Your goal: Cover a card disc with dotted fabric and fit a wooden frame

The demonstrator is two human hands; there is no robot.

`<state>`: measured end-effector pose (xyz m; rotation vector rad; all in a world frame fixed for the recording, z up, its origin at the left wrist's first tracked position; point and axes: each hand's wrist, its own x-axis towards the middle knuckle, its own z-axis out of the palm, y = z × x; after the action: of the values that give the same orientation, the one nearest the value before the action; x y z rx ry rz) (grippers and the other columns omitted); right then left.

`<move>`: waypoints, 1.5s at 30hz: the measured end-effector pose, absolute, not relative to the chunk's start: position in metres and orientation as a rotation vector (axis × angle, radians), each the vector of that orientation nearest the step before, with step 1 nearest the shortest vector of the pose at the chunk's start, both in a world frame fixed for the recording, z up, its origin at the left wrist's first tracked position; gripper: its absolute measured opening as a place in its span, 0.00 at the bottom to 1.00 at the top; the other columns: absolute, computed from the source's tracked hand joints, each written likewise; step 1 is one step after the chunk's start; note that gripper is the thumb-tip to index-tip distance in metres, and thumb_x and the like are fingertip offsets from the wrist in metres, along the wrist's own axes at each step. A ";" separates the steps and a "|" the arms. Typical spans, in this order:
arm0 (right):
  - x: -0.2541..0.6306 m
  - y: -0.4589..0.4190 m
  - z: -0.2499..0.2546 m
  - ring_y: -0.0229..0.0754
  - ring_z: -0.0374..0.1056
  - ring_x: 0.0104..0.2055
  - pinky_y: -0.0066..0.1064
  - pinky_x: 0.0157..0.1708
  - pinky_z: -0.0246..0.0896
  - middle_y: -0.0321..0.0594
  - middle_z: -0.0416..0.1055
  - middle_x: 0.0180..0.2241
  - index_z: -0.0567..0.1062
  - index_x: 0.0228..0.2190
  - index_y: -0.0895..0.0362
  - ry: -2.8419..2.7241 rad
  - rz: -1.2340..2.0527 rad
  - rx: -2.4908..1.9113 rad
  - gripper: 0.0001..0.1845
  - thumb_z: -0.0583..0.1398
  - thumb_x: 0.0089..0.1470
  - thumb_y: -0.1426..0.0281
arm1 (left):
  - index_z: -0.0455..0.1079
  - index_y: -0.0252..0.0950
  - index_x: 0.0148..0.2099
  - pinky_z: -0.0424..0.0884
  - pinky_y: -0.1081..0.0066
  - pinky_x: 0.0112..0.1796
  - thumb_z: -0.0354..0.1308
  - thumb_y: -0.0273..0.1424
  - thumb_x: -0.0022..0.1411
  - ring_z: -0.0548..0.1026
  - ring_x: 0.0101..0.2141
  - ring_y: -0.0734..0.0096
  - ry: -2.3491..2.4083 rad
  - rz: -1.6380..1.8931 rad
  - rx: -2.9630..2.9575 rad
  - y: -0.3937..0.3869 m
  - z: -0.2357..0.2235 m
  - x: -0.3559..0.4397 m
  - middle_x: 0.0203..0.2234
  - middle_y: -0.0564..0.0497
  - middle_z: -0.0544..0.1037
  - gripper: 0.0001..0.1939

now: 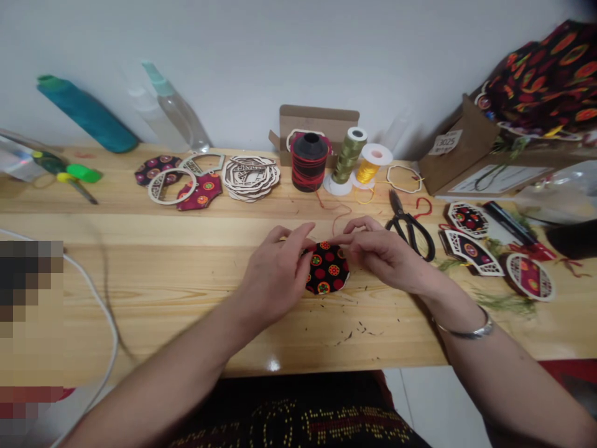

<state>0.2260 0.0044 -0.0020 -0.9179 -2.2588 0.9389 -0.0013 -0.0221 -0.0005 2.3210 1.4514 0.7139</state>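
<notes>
A black fabric-covered piece [329,274] with red, orange and green round motifs lies low over the wooden table, between my hands. My left hand [280,267] grips its left side, thumb over the fabric and fingers behind. At the upper right edge, my right hand [380,252] has its fingertips closed together on the piece; whether they also pinch a thread is hidden. A thin reddish thread [342,210] trails on the table just beyond. Black-handled scissors [410,231] lie beside my right hand, blades pointing away.
Thread spools [308,165] stand at the back beside a stack of cut-out wooden frames [250,177]. Finished patterned ornaments [529,277] lie at right, below a cardboard box [461,158]. Dark scraps [357,330] litter the front. A white cable [109,317] crosses the left.
</notes>
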 end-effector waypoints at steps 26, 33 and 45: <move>0.229 0.006 -0.007 0.42 0.67 0.42 0.37 0.44 0.63 0.41 0.74 0.34 0.71 0.23 0.55 -2.090 0.627 -1.098 0.15 0.52 0.45 0.86 | 0.62 0.32 0.59 0.69 0.59 0.47 0.51 0.22 0.62 0.73 0.46 0.61 1.524 0.690 2.175 -0.022 0.003 -0.001 0.44 0.46 0.80 0.22; 0.218 -0.004 0.004 0.52 0.60 0.54 0.46 0.53 0.60 0.50 0.67 0.50 0.66 0.53 0.56 -2.313 0.699 -1.067 0.34 0.67 0.47 0.59 | 0.61 0.33 0.59 0.72 0.63 0.44 0.51 0.22 0.60 0.77 0.42 0.65 1.560 0.950 1.836 -0.019 0.002 -0.004 0.47 0.43 0.79 0.23; 0.179 -0.035 0.015 0.61 0.57 0.54 0.52 0.51 0.55 0.56 0.65 0.53 0.54 0.62 0.65 -2.545 0.243 -1.514 0.55 0.64 0.42 0.47 | 0.61 0.32 0.57 0.70 0.59 0.48 0.52 0.20 0.59 0.76 0.47 0.63 1.485 1.122 1.699 -0.016 0.001 -0.003 0.46 0.41 0.78 0.23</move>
<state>0.1787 -0.0350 0.0154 -1.5143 -2.5447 0.2427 -0.0034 -0.0165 0.0014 1.6992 1.4846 1.1218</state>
